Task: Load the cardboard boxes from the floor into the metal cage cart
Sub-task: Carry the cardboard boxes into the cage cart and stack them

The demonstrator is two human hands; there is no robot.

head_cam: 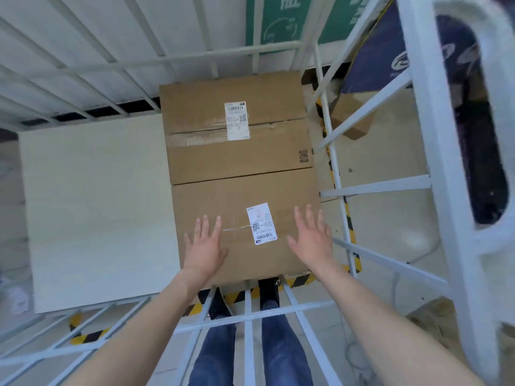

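Seen from above, both bare arms reach over the near rail of a white metal cage cart (252,316); the left hand (204,246) and right hand (310,240) are palm-down with fingers straight and spread apart, gripping nothing, over the near cardboard box (239,199); whether the palms touch it cannot be told. This box lies at the cart floor's near right corner, its far edge touching a second cardboard box (200,107) at the far right corner; a white board (97,213) covers the left side. Each box carries a white shipping label, near (261,223) and far (237,121), with barcodes and QR codes; the text is too small to read. A printed QR mark (303,156) sits on the far box's right edge.
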